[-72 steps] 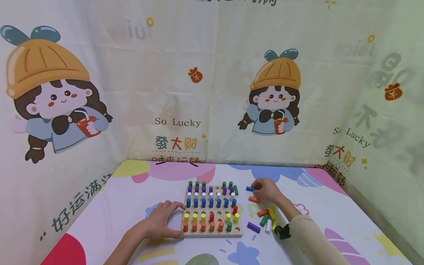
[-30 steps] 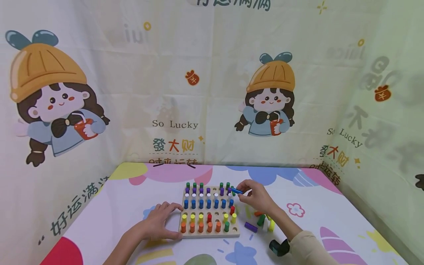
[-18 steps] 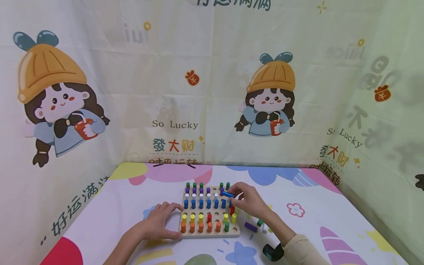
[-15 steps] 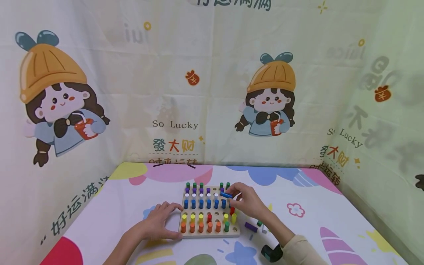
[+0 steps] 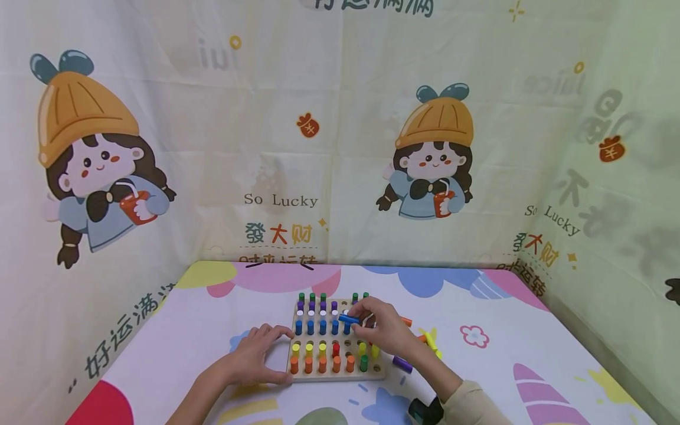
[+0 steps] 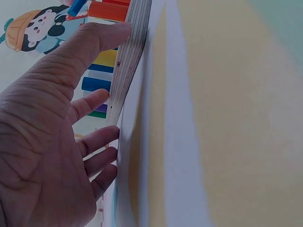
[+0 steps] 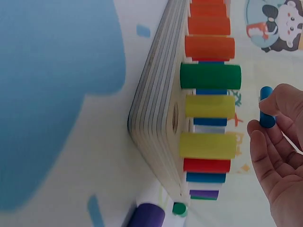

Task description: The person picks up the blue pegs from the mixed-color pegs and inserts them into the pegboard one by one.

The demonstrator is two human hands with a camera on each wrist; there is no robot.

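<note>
A wooden pegboard (image 5: 332,377) lies in the middle of the table, with upright coloured pegs in rows. Orange pegs (image 5: 322,365) and one green peg (image 5: 363,363) stand in the front row; yellow, blue, white, purple and green ones stand behind. A red peg (image 5: 336,350) stands among the yellow. My right hand (image 5: 386,326) pinches a blue peg (image 5: 347,319) between thumb and fingers, held sideways above the board's right half and hiding pegs behind it. My left hand (image 5: 255,357) touches the board's left edge with thumb (image 6: 113,35) and index finger, the other fingers spread.
Loose pegs lie right of the board: a purple peg (image 5: 402,365), a yellow peg (image 5: 432,342) and an orange peg (image 5: 406,321), others partly hidden by the right forearm. A black device (image 5: 425,410) sits at the right wrist. Printed cloth walls (image 5: 340,177) surround the table.
My right hand has picked up the blue peg from the table at the right and carried it left over the board. My left hand stays at the board's edge.
</note>
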